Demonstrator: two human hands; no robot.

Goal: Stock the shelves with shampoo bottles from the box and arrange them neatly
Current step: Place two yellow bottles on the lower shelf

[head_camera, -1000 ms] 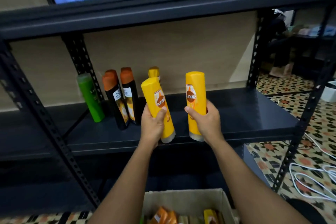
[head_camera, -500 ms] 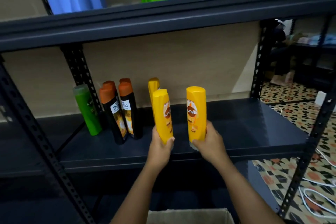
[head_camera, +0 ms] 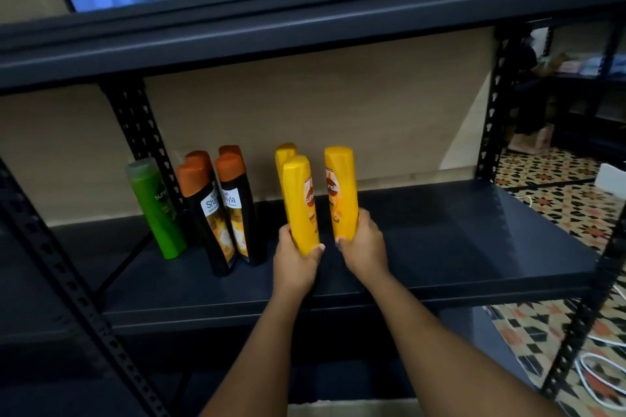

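1. The shelf (head_camera: pixel 440 247), flat dark metal on perforated posts, carries the stock.
2. Black bottles (head_camera: pixel 233 213) with orange caps and a green bottle (head_camera: pixel 159 210) stand grouped by kind at left.
3. Each hand grips low, probably to seat the bases: left hand (head_camera: pixel 296 264) fingers wrap one glossy yellow bottle (head_camera: pixel 299 203), right hand (head_camera: pixel 364 247) fingers the other yellow bottle (head_camera: pixel 342 189), before a third (head_camera: pixel 284 152).

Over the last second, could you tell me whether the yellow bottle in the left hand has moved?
Yes. The left hand's yellow bottle has moved deeper onto the shelf, straightening up in front of the standing yellow bottle.
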